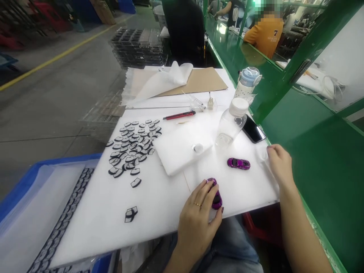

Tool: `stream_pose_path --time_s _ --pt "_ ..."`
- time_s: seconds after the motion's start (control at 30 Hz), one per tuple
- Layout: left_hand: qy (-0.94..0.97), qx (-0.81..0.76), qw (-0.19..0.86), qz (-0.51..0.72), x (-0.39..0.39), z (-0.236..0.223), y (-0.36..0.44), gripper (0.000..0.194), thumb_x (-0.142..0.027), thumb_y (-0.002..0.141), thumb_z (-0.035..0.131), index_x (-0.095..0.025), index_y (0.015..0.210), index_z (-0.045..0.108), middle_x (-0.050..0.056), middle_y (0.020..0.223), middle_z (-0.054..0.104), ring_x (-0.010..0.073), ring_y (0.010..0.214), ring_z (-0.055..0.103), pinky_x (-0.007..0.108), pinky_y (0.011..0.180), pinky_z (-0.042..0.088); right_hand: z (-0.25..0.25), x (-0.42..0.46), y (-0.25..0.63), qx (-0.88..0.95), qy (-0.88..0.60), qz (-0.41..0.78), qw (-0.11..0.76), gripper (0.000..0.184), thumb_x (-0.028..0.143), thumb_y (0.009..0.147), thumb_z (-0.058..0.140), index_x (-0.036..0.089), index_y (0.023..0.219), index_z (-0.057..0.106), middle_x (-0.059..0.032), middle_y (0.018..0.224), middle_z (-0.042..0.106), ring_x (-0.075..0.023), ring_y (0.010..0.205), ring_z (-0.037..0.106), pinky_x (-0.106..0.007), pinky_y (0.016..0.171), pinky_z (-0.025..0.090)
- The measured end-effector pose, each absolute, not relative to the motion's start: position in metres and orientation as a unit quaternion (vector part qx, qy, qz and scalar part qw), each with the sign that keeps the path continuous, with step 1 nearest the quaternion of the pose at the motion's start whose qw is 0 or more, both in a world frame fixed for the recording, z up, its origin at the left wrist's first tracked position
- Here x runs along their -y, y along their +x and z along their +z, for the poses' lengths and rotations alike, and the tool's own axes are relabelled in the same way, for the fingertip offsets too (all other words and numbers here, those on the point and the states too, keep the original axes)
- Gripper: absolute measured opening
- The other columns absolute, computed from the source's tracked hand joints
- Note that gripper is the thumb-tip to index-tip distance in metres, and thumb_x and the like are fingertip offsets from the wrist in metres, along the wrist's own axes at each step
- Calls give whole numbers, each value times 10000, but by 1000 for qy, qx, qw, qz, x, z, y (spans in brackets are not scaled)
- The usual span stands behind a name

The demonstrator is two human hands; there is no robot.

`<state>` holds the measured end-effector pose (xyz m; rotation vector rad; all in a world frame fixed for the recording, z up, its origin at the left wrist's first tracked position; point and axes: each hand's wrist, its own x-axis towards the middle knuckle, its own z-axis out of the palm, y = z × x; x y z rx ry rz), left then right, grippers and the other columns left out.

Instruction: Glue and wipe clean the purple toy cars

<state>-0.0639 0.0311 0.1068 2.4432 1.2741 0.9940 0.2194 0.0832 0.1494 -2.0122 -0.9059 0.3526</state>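
Note:
My left hand (199,212) is wrapped around a small purple toy car (216,197) near the front edge of the white foam sheet (159,204). A second purple toy car (238,163) lies on the sheet a little further back and to the right, untouched. My right hand (280,163) rests at the sheet's right edge with its fingertips pinched on a small clear plastic piece (263,155) that is hard to make out. Several small black-and-white window-shaped parts (132,146) lie scattered at the left, and one pair (131,214) sits apart near the front.
A clear bottle (231,123), a phone (253,131), a white cloth pad (182,146), a red pen-like tool (179,115) and a blue-lidded bottle (247,84) lie behind. A blue crate (25,182) with trays of parts stands left. A green bench (313,151) runs right; other people work beyond.

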Motion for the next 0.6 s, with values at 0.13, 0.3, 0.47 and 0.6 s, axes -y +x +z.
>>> stream_pose_path --time_s 0.13,0.3,0.47,0.6 --pt "832 -430 90 339 -32 104 -63 443 -166 889 553 -195 1330 531 74 1332 624 257 1275 566 426 1000 577 153 -72 234 329 -793 122 498 250 407 679 692 203 604 567 12 507 447 -143 496 380 -289 485 267" --pt "834 -427 82 340 -34 103 -63 455 -168 881 555 -197 1334 525 72 1323 632 256 1266 576 423 997 579 202 -96 231 227 -647 -4 728 278 412 899 420 258 671 457 -35 645 534 -191 558 499 -348 538 400" --pt "833 -431 79 337 -34 103 -64 489 -177 879 550 -197 1365 499 72 1332 633 253 1254 590 411 990 583 253 -148 179 528 -487 -59 693 367 393 901 595 226 596 478 15 537 412 -130 497 393 -299 520 326" --pt "830 -433 90 339 -33 102 -65 540 -178 871 555 -197 1402 461 72 1346 627 248 1260 589 408 1003 578 255 -177 159 728 -458 -136 493 167 387 915 562 238 861 614 -61 890 610 -190 792 561 -332 716 442"
